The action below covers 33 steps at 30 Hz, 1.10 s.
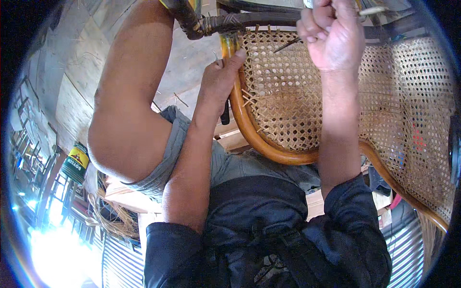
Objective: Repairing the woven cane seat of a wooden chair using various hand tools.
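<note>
A woven cane panel (283, 96) sits in a curved, varnished rattan frame (249, 132) across my lap. My left hand (223, 79) is closed round the frame's left side, its thumb lying along the panel's edge. Just below that hand a black handle-like piece (225, 114) shows beside the frame; what it belongs to is hidden. Raised over the panel's upper part, my right hand (336, 41) is closed on a thin dark awl-like spike (288, 45), which points left. A pale stick-like piece (373, 10) juts out past its other side. Short cane ends (248, 98) stick up along the left edge.
Dark bound poles (254, 19) run along the top of the panel. My bare left knee (113, 144) is bent at the left. A green and yellow can (76, 163) and a bundle of loose cane strands (117, 218) are at the lower left, over wooden boards (79, 91).
</note>
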Each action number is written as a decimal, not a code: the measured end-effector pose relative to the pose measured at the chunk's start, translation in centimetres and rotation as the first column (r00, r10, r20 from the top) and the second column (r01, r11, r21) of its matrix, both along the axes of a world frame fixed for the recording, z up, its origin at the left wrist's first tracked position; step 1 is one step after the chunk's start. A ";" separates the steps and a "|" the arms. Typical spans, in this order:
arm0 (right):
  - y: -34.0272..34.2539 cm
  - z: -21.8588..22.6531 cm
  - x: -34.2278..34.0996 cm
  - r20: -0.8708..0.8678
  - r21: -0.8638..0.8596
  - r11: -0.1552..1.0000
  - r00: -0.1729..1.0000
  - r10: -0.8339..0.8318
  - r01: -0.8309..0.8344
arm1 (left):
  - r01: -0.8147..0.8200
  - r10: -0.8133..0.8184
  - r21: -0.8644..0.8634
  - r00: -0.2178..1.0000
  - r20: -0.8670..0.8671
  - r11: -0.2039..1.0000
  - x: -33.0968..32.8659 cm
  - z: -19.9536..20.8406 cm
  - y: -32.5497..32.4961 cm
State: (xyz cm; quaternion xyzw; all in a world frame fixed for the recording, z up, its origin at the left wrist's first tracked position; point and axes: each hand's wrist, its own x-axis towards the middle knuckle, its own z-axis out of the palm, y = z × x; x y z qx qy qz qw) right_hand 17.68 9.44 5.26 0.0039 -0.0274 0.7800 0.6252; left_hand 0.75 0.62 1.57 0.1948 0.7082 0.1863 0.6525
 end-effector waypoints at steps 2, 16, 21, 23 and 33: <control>-0.9 1.2 0.0 0.833 -0.235 0.940 0.549 0.064 0.247 | 0.085 -0.084 0.016 0.994 -0.072 0.996 -0.1 -0.2 0.2; -0.9 0.2 -1.8 0.855 -0.262 0.945 0.502 0.132 0.198 | 0.151 -0.151 0.005 0.983 0.104 0.988 -0.5 0.0 -0.1; -1.1 -0.2 -2.7 0.846 -0.233 0.959 0.521 0.117 0.164 | 0.084 -0.084 0.010 0.992 0.095 0.996 -0.3 0.2 -0.2; -1.1 -0.2 -3.0 0.851 -0.226 0.961 0.513 0.115 0.160 | 0.063 -0.060 -0.023 0.994 0.095 0.998 -0.2 0.2 -0.1; -1.3 -1.1 -4.1 0.931 -0.241 0.957 0.317 0.181 0.161 | -0.004 0.016 -0.087 0.991 0.135 0.996 -0.6 -0.1 0.2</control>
